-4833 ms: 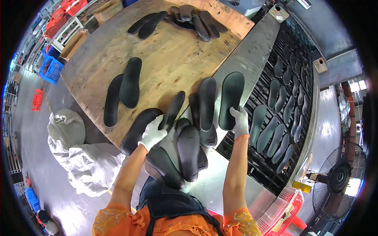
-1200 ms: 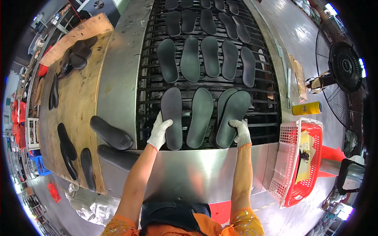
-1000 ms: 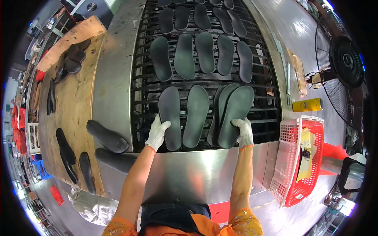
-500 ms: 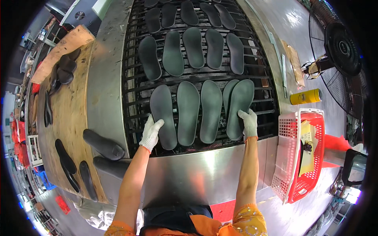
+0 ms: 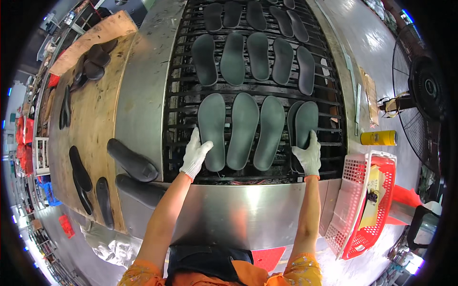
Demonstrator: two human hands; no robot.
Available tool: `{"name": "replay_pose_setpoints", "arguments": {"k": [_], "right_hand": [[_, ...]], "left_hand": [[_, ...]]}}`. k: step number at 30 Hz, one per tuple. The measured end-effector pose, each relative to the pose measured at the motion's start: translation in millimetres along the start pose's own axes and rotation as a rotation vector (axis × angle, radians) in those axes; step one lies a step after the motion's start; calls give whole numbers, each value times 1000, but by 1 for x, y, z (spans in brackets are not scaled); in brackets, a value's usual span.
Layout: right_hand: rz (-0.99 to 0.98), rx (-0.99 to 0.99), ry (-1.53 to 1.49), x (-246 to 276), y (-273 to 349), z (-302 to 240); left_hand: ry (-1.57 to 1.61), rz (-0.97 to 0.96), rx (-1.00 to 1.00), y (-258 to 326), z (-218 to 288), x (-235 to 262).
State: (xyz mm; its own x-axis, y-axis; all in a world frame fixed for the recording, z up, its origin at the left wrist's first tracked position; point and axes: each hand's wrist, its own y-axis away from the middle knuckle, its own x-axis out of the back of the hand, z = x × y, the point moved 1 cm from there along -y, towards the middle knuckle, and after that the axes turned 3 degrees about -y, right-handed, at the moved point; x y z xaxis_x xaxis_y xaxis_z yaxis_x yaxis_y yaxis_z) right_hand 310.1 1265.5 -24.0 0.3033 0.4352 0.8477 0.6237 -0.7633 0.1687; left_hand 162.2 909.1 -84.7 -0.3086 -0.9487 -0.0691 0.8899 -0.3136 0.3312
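Insoles — dark grey, lying flat in a near row on the black slatted conveyor — sit just beyond the steel edge. The left hand, white-gloved and open, rests its fingers on the near end of the leftmost insole. The right hand, also gloved, lies flat with fingers spread on the rightmost insole, which overlaps another. Farther off lies a second row of insoles. On the wooden tabletop to the left lie more dark soles.
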Motion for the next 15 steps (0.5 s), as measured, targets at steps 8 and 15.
{"name": "replay_pose_setpoints", "arguments": {"k": [8,15], "right_hand": [[-13,-103,110,12,-52,77],[148,439,170,-29,10,-40]], "left_hand": [[25,70,93,46,13,50],[-121,446,75,130,21,122]]}}
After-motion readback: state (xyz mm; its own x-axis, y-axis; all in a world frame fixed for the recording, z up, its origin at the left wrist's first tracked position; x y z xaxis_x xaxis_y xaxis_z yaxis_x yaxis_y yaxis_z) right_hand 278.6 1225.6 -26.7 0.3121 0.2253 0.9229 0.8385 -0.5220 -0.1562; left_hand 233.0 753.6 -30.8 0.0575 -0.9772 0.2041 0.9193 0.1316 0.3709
